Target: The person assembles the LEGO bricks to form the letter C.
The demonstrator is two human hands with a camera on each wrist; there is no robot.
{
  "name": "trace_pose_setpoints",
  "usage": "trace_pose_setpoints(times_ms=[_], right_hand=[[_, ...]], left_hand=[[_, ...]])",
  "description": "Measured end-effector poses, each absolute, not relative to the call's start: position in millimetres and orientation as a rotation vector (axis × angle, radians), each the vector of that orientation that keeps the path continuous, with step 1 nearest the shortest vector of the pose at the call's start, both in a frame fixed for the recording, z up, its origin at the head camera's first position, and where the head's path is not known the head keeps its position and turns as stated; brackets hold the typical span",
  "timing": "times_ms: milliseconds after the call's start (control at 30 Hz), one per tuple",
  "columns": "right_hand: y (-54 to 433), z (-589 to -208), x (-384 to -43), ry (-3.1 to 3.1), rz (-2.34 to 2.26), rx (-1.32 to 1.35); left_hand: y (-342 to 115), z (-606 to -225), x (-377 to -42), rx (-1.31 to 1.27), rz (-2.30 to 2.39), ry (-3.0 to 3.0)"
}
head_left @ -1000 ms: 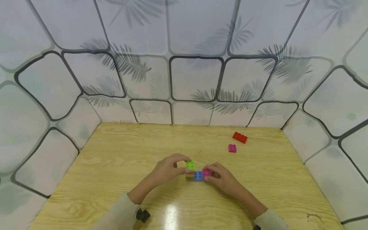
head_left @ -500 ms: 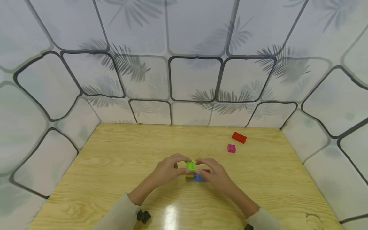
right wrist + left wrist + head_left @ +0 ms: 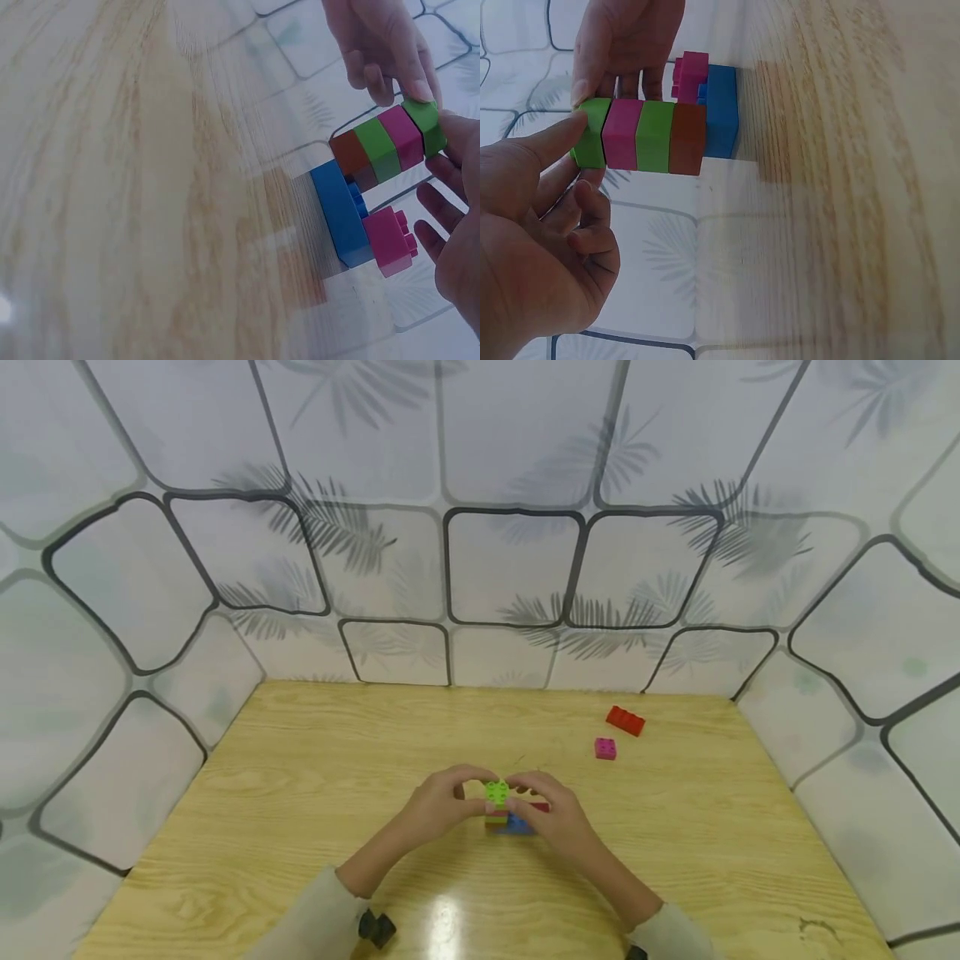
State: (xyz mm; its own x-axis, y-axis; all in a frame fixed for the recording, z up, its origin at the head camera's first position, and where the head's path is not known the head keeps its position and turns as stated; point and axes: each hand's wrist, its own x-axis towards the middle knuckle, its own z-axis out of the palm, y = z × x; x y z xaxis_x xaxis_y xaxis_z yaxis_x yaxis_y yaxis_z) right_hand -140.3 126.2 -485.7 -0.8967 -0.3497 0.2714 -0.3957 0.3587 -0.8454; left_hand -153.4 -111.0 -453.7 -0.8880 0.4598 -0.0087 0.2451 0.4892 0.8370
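Honestly, the bit I'm worrying about is the green top brick (image 3: 592, 139). A dark seam is showing between it and the pink brick (image 3: 622, 135) below, so I'm guessing it's not sitting fully home. If the two hands are pushing unevenly, it could be going on crooked or popping off. Sideways force could also be tipping the tower, since it's standing on just one end of the blue base brick (image 3: 721, 112).

Anyway, the left hand (image 3: 442, 797) is pinching that top brick between thumb and fingertips, its spare fingers loosely curling. The right hand (image 3: 558, 810) is pinching the same brick from its own side, other fingers hanging loose. So the tower's standing right between the hands: under the pink comes a lower green brick (image 3: 654, 137), then an orange-brown brick (image 3: 687, 139) resting on the base. A magenta brick (image 3: 388, 240) is sitting on the base's other end, below the right hand. Beyond that hand, a spare magenta brick (image 3: 605, 748) and a red brick (image 3: 626, 721) are lying loose.
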Motion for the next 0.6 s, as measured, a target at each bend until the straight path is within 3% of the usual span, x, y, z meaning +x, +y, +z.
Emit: trace_pose_setpoints(times_ms=[600], right_hand=[[128.7,-486.2,-153.8,-2.499,1.486,0.859]], left_hand=[[-110.4,-450.3,-151.1,0.571,1.317,2.535]])
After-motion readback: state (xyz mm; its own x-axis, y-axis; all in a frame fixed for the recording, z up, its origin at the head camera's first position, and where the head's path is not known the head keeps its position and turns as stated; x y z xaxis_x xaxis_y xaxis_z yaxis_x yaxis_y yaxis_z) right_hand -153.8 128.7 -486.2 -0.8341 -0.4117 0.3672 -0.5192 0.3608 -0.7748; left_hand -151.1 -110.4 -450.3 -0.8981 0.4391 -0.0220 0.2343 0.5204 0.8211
